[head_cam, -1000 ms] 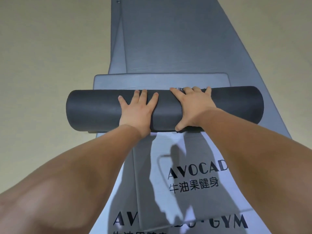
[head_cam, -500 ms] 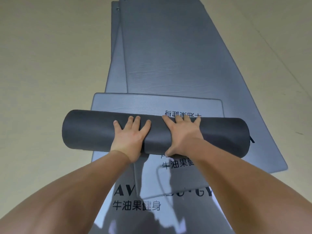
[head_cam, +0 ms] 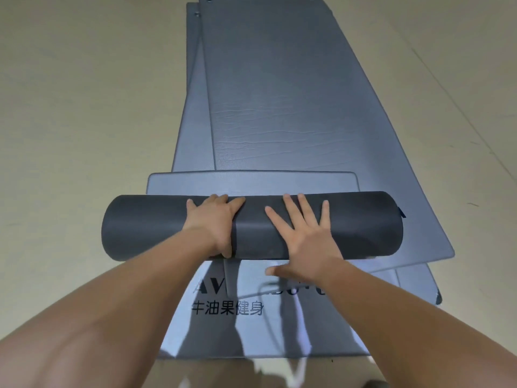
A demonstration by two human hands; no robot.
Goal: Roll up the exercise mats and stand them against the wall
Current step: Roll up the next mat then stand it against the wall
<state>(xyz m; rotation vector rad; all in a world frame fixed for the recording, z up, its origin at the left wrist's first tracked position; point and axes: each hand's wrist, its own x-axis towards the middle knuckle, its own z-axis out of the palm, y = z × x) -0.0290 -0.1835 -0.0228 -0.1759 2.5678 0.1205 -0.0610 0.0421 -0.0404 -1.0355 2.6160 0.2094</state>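
The roll (head_cam: pixel 156 228) lies at view centre, its axis running 9 to 3, on top of a stack of flat grey mats (head_cam: pixel 279 93) spread over the floor (head_cam: pixel 84 107).

- Left hand (head_cam: pixel 214 224): at the roll's middle, fingers curled over the crest toward 12 and thumb against the near side, so it grips the roll.
- Right hand (head_cam: pixel 306 242): toward 3 of the left hand, palm on the roll, fingers straight and spread – relaxed, no grip; thumb hangs below the roll at 6.

A short flat strip (head_cam: pixel 251 182) shows just beyond the roll at 12. Black print (head_cam: pixel 227 308) marks the mat at 6.
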